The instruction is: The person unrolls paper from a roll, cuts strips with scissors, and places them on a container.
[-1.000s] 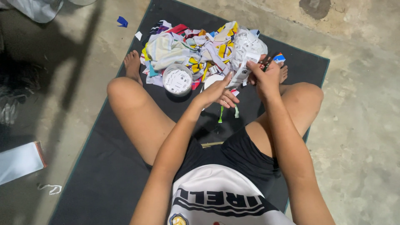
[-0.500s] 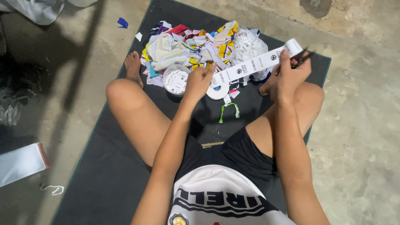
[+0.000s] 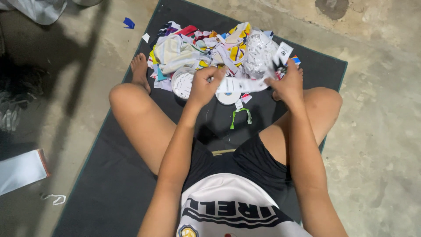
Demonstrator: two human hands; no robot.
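I sit cross-legged on a dark mat. My left hand pinches one end of a white printed label strip. My right hand grips the strip's other end, which sticks up above the fingers; something dark, perhaps scissors, shows at that hand. The strip runs between both hands, above a white tape roll. Beyond my hands lies a heap of coloured cloth scraps with a second white roll at its near edge.
A green cord piece lies on the mat between my legs. Bare concrete floor surrounds the mat. A white folded item lies at the left, a small blue scrap up left, and white cloth in the top-left corner.
The strip was pulled out long towards the upper right half a second ago. Now my hands are closer together and the strip between them is shorter, hanging lower.
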